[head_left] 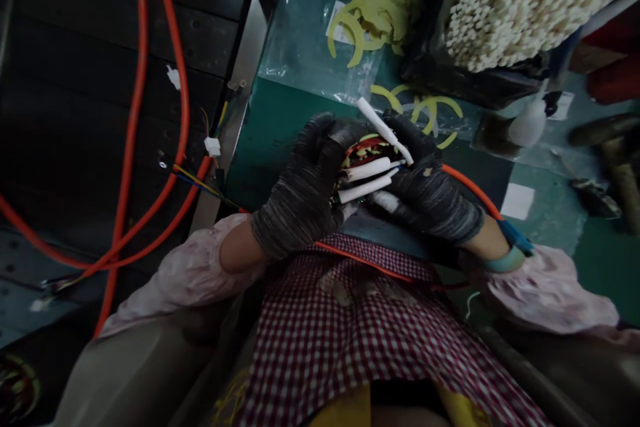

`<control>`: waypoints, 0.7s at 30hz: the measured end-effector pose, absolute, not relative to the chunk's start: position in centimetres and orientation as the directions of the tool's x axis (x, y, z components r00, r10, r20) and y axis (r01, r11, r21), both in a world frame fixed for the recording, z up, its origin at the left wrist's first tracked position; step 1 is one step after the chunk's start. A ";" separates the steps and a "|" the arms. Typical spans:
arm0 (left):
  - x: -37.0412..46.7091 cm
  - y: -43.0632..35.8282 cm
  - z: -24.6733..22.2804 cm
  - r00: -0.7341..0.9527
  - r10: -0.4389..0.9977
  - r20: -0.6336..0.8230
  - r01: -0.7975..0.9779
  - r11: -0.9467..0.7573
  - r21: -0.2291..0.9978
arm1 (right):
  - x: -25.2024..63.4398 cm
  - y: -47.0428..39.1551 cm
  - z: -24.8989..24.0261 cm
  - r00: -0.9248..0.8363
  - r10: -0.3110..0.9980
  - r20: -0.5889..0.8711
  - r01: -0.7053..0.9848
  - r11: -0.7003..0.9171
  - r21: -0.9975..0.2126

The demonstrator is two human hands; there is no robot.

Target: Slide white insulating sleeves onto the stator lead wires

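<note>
Both of my hands wear dark grey knit gloves. Between them is a round wound part (369, 150) with red and yellow-green edges, partly covered by my fingers. My left hand (305, 190) wraps round its left side. Around its right side curl the fingers of my right hand (425, 183). Several white sleeves lie across the part: a long one (384, 130) slants at the top, and two shorter ones (367, 169) point toward my right hand, with thin wire at their ends. An orange cable (473, 188) runs behind my right wrist.
Yellow curved strips (385, 10) lie on plastic bags beyond my hands. A dark bin (425, 73) holds many white tubes (530, 7). A white bottle (529, 121) and a hammer (617, 160) are at the right. Thick orange cables (135, 93) with connectors loop at the left.
</note>
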State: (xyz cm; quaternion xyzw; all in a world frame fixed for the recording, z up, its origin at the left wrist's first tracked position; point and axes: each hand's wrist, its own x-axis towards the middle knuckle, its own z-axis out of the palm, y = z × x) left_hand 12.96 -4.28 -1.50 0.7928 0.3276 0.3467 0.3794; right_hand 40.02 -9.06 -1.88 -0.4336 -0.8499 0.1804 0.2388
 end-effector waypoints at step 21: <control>13.8 -4.9 -0.6 0.659 0.726 0.194 0.515 -0.624 0.587 | 39.2 -9.1 -3.5 -0.410 0.814 0.411 0.631 0.578 -0.517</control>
